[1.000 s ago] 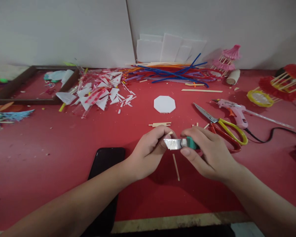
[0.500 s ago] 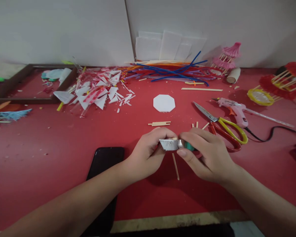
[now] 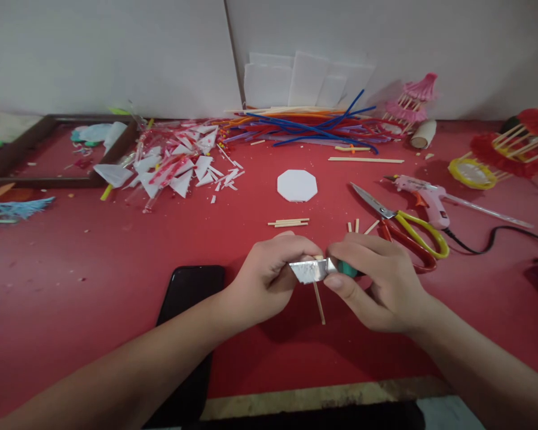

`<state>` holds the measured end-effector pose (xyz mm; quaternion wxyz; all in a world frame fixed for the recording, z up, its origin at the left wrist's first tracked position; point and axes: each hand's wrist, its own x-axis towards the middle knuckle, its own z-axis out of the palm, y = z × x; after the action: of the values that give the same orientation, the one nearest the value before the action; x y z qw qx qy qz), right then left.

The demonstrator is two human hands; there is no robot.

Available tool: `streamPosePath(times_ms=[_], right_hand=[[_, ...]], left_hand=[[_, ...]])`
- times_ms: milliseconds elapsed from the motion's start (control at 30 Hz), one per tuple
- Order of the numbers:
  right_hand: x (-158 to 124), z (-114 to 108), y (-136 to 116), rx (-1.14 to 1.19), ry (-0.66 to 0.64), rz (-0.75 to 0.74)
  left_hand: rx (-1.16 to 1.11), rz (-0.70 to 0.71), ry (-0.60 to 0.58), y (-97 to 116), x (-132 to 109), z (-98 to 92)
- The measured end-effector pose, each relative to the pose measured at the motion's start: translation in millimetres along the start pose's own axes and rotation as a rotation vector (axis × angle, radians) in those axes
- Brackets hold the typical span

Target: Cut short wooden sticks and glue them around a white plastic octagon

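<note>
My right hand (image 3: 376, 280) is closed round the green handle of a utility knife (image 3: 308, 271). Its broad silver blade points left, toward my left hand (image 3: 273, 272), with its face tilted up to me. The fingers of my left hand are curled, and the pale end of a wooden stick (image 3: 318, 257) shows at their tips, just behind the blade; the rest of it is hidden. Below the blade, a thin wooden stick (image 3: 320, 306) points toward me; its upper end is covered. Several short cut sticks (image 3: 289, 223) lie beyond my hands, near a white octagonal piece (image 3: 297, 185).
Scissors (image 3: 399, 224) and a pink glue gun (image 3: 424, 197) lie to the right. A black phone (image 3: 190, 298) is beside my left forearm. Pipe cleaners (image 3: 314, 126) and white scraps (image 3: 179, 173) lie at the back. Small stick-built models (image 3: 504, 152) stand at the far right.
The knife blade has tilted, so more of its flat face shows, and it has dropped slightly. Both hands stay nearly in place.
</note>
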<state>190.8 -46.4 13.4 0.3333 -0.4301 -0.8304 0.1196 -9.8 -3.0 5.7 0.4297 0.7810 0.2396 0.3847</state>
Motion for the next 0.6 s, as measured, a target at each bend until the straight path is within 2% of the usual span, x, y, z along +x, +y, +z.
streamPosePath(times_ms=[100,200,300,400,500,600], right_hand=[[1.7,-2.6,8.2,0.003,0.005,0.03],[1.9,-12.0,27.0,-0.126,0.116,0.205],[0.9,-20.9,37.9,-0.168,0.31,0.32],[2.0,-19.4,29.1,-0.113,0.247,0.211],[4.3,-10.9,13.1,-0.052,0.109,0.047],[4.6,-4.7,4.3,-0.068,0.05,-0.011]], left_hand=[[0.025,0.07,-0.025,3.4,-1.6,0.4],[-0.016,0.177,-0.062,9.2,-3.0,2.9],[-0.05,0.077,-0.019,11.6,-2.5,5.3],[-0.127,-0.063,0.081,7.0,-1.1,6.5],[-0.196,-0.104,0.157,-0.4,-0.6,7.3],[-0.225,-0.113,0.201,-5.1,-1.0,7.7]])
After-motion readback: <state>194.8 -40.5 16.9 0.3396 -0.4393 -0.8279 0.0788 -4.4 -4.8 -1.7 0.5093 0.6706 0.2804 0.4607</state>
